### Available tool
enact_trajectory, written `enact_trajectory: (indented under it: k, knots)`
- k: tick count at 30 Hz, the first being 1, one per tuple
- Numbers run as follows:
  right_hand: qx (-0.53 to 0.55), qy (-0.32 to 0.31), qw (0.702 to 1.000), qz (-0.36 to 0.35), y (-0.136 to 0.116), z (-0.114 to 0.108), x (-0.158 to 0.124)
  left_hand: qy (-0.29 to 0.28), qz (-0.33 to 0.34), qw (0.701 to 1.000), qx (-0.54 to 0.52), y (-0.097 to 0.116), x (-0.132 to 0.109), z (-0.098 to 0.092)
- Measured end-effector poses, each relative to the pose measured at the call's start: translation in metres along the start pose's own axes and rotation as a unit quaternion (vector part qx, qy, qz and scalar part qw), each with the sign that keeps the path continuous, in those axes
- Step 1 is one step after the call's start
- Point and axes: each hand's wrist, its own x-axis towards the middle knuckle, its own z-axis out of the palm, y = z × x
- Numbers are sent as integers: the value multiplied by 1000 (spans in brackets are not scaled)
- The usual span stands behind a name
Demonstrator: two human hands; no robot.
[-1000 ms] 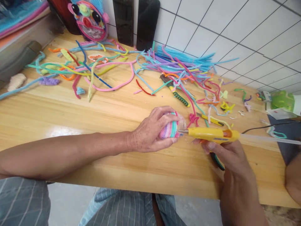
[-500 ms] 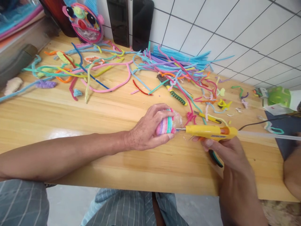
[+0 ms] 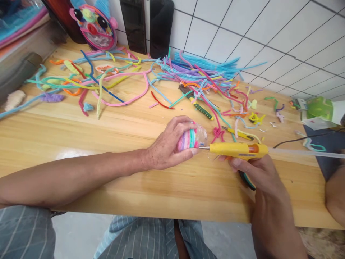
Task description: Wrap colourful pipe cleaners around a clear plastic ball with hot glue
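My left hand [image 3: 172, 144] is wrapped round a rounded piece covered in striped pipe cleaners [image 3: 188, 139], in pink, purple and turquoise. Its right end is bare, clear and shiny. In my right hand [image 3: 256, 172] is a yellow hot glue gun [image 3: 237, 150], with a long clear glue stick [image 3: 304, 154] coming out of its back. The metal nozzle points left and meets the lower right edge of the striped piece; whether it touches I cannot tell. Just beyond lies a yellow craft knife [image 3: 239, 133]. Dark-handled pliers [image 3: 247, 181] lie partly hidden below the glue gun.
Loose pipe cleaners [image 3: 121, 77] and a blue and purple bundle [image 3: 199, 68] cover the back of the wooden table. Green-handled pliers [image 3: 202, 109] lie among them. Two phones [image 3: 161, 28] lean on the tiled wall beside a face-shaped craft [image 3: 95, 27]. Another person's arm [image 3: 335, 194] rests at right.
The glue gun has shifted slightly left, its nozzle closer in against the striped piece. My left hand keeps its grip. The whole view has moved a little.
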Motion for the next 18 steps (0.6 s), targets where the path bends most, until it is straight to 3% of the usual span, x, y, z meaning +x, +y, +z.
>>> enact_trajectory:
  k: [18]
  knots:
    - [31, 14, 999, 1, 13, 1, -2, -6, 24, 1000, 14, 4, -2, 3]
